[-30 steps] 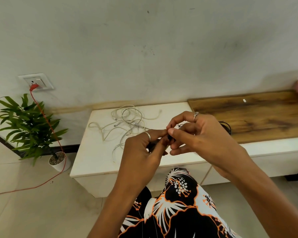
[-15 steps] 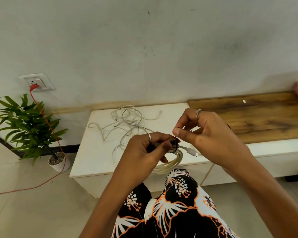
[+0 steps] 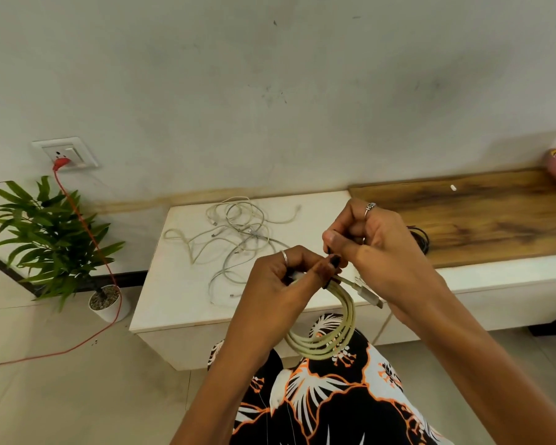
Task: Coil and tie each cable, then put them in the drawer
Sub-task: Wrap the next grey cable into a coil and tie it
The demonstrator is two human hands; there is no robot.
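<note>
The fingers of the left hand (image 3: 280,277) are curled tight round the top of a coiled pale cable (image 3: 331,335), thumb and forefinger pinching the bunched loops where a dark tie (image 3: 329,279) crosses them. Just to the right, the right hand (image 3: 376,252) has its fingers bent inward, pinching what looks like the free end of that tie; the end itself is too small to make out. Both hands meet above the near edge of the white cabinet (image 3: 180,284), with the coil hanging below them in front of the person's patterned dress (image 3: 328,396). The cable's plug (image 3: 371,297) sticks out to the right, under the right hand.

Further away on the cabinet top lies a loose tangle of white cables (image 3: 235,232), not yet coiled. A dark cable (image 3: 421,239) rests to the right, on the edge of the wooden top (image 3: 482,220), mostly hidden behind the right hand. No open drawer shows.

The risk, as I judge it, sits in the pinch. If the left thumb eases before the tie is drawn snug, the springy loops could fan open and the coil would need rewinding. Pulling the tie too hard or off to one side could slide it toward the plug end, leaving the bundle loose. The dangling loops could also catch on the cabinet's near edge.
</note>
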